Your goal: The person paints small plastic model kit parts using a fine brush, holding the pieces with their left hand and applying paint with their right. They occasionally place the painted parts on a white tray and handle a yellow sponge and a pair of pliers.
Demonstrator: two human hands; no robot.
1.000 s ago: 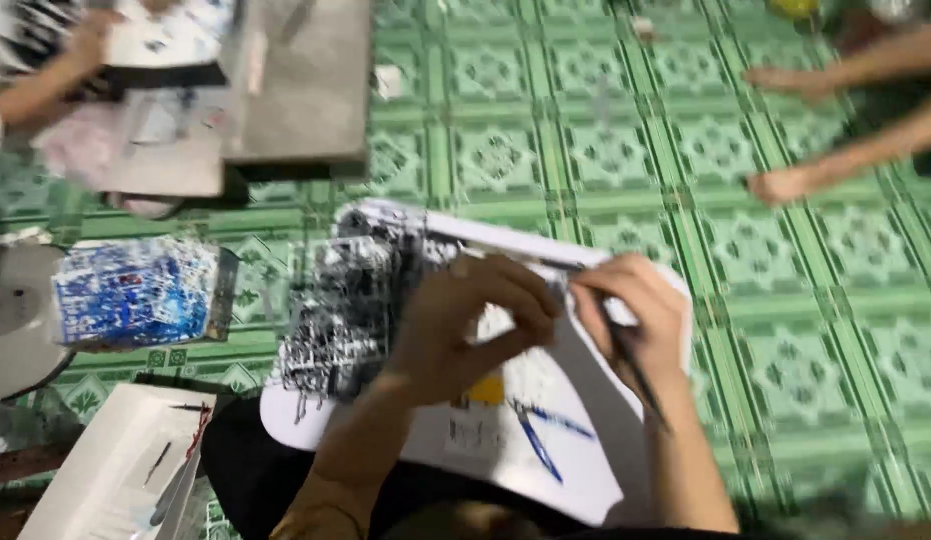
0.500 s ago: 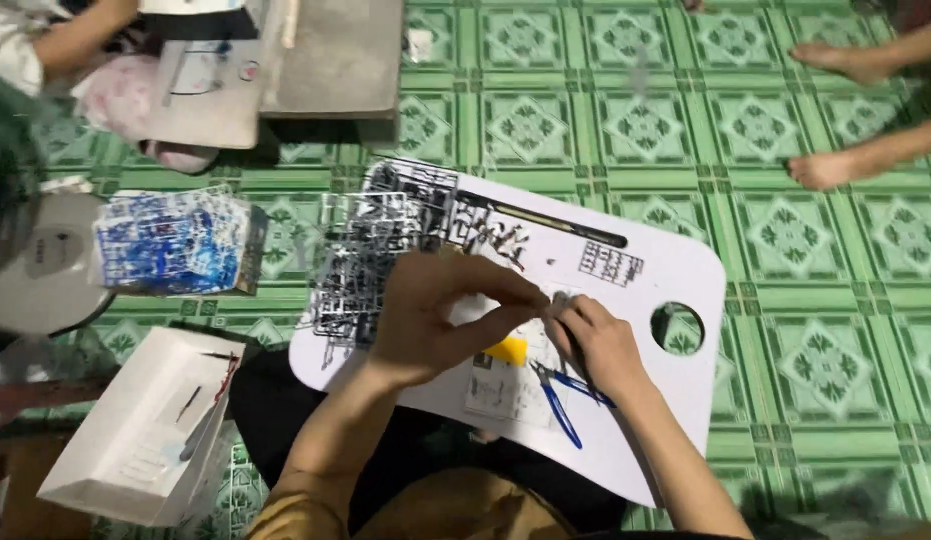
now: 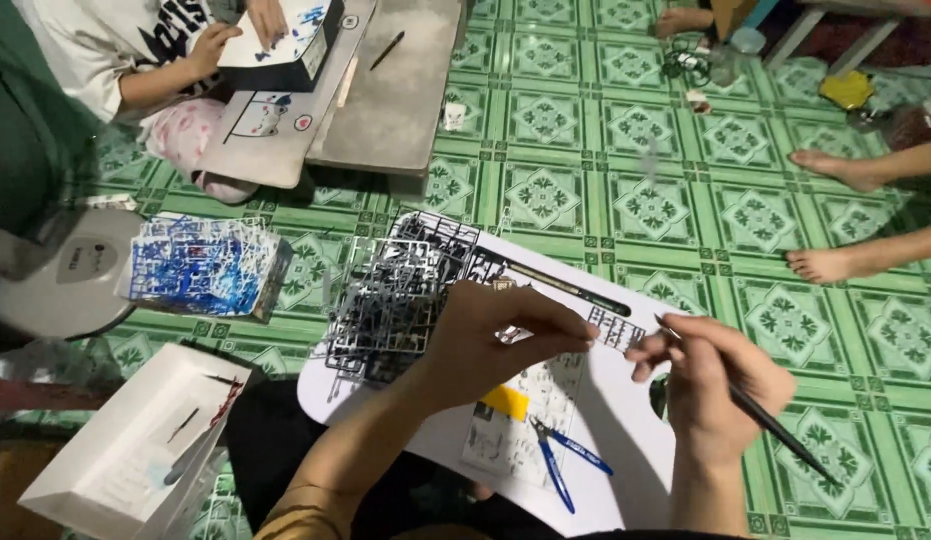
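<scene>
My left hand (image 3: pixel 497 338) hovers over a white lap tray (image 3: pixel 625 470) and pinches a small grey plastic model part (image 3: pixel 509 334) between fingertips. My right hand (image 3: pixel 713 382) grips a thin dark pen-like tool (image 3: pixel 775 428) that points back to the right, just beside the left fingertips. A pile of black model-kit parts frames (image 3: pixel 395 295) lies on the tray's left end. Blue-handled nippers (image 3: pixel 557 462), a yellow block (image 3: pixel 505 402) and a printed instruction sheet (image 3: pixel 530 420) rest on the tray under my hands.
A stack of blue and clear parts frames (image 3: pixel 200 265) sits on the green tiled floor at left, beside a round white device (image 3: pixel 60 285). An open white box (image 3: pixel 125 450) lies lower left. Another person's hands (image 3: pixel 210 45) work at a low table (image 3: pixel 385 90); bare feet (image 3: pixel 835 215) at right.
The view has shifted, showing more floor and the other person at top left. My right hand has drawn away from the left, now holding the dark tool clear to the right.
</scene>
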